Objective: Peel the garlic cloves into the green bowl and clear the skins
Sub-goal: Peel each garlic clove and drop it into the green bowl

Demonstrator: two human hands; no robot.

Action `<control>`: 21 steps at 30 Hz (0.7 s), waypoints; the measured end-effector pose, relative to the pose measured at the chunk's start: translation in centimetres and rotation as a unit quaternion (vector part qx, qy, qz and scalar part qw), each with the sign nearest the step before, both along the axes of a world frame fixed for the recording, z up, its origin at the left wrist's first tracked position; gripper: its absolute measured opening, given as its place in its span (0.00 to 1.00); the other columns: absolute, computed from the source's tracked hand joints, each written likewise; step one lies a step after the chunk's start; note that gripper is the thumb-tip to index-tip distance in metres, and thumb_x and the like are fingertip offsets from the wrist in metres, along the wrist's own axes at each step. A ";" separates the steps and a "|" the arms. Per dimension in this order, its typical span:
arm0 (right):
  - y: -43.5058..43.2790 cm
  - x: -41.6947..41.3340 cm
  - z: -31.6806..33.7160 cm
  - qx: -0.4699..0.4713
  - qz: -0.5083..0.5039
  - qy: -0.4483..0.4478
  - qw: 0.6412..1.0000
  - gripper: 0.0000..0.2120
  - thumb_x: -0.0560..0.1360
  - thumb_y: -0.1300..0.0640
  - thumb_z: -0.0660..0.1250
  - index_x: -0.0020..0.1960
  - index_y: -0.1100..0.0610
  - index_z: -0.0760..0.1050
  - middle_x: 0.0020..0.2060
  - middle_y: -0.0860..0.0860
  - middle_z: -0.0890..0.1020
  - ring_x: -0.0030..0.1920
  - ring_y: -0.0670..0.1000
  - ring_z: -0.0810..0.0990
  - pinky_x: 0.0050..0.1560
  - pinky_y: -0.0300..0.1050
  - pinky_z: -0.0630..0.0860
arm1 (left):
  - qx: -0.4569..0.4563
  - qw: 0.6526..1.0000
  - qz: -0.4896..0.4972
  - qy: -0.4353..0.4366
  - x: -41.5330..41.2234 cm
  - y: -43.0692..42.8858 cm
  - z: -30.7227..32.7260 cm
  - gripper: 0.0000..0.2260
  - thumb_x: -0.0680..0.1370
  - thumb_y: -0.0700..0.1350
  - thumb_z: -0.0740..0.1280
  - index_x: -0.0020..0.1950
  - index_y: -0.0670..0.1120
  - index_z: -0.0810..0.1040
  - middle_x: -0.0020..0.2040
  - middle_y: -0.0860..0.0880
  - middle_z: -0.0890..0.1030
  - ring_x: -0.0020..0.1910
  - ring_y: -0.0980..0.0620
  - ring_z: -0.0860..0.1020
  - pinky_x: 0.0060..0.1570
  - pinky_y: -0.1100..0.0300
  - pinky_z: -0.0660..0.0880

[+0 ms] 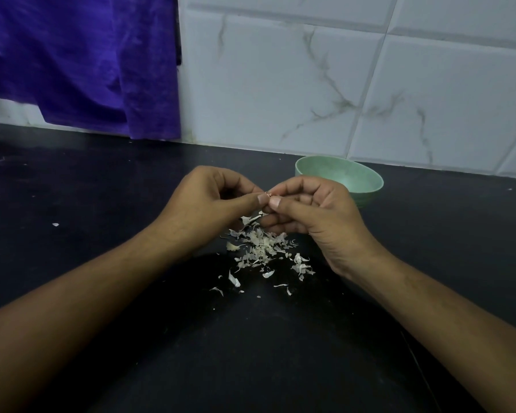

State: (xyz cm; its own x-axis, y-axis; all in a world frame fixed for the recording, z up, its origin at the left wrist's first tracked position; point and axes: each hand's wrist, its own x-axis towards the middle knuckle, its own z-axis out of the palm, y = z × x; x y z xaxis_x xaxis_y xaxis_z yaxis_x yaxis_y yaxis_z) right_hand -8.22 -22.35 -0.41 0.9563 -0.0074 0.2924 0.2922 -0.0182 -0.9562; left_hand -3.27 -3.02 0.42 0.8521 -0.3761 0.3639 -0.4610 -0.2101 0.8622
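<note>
Both forearms come in from the bottom corners, left forearm (72, 293) and right forearm (435, 311), bare and angling toward each other over the black counter (96, 198) until they meet about mid-frame. So the left hand (209, 201) and right hand (313, 210) are knuckle to knuckle, held a bit above the counter. The fingers on both are curled in tight, and the thumb tips are nearly touching. Pinched between them is the clove (268, 194), and honestly you only get a tiny pinkish tip of it poking out between the thumbnails, the rest is buried in fingers. A pale strip of peel hangs down from under the hands. Right below that are the skins (262, 245), papery bits heaped on the counter under the fingers and thinning out toward the camera, with a few bigger curls lying apart at the near edge. One stray flake (55, 224) sits well off to the left on its own. Behind the right hand, near the back of the counter, is the bowl (352, 174), upright and pale green. The hand's knuckles cover its near left side, so only the far inner side and right rim show, and I can't tell what's in the bottom. At the back the wall (310, 84) is white tile with grey marble veining. A purple cloth (78, 61) hangs over the upper left, its hem ending just above the counter's back edge. Lighting is pretty dim, fwiw.
</note>
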 end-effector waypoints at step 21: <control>0.1 -0.2 0.2 -0.001 -0.017 -0.015 1.000 0.06 0.77 0.68 0.72 0.53 0.69 0.80 0.44 0.67 0.85 0.42 0.60 0.87 0.47 0.56 0.85 | -0.029 1.000 0.003 -0.007 -0.3 -0.4 -0.4 0.03 0.78 0.46 0.76 0.45 0.48 0.88 0.42 0.45 0.87 0.42 0.43 0.86 0.45 0.46 0.85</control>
